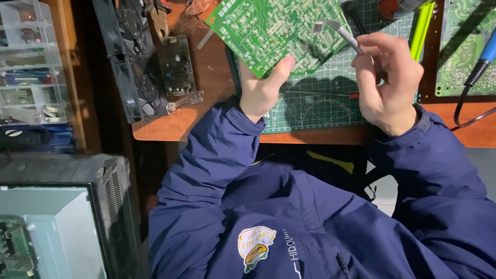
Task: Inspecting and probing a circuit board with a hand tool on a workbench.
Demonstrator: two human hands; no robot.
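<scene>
- While the left hand (261, 90) clamps its fingers on the green circuit board (277, 16), upper centre, tilted above the cutting mat (319, 102),
- the right hand (387, 81) pinches tweezers (339, 32), tips on a small component: picking seems underway; next needs steady lifting.

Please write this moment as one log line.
left hand: holds green circuit board | right hand: holds tweezers, tips on board | under: green cutting mat

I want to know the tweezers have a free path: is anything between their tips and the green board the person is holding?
Nothing visible does. The tweezers in the right hand already have their tips at a small grey part on the circuit board, which the left hand holds up by its lower edge.
</scene>
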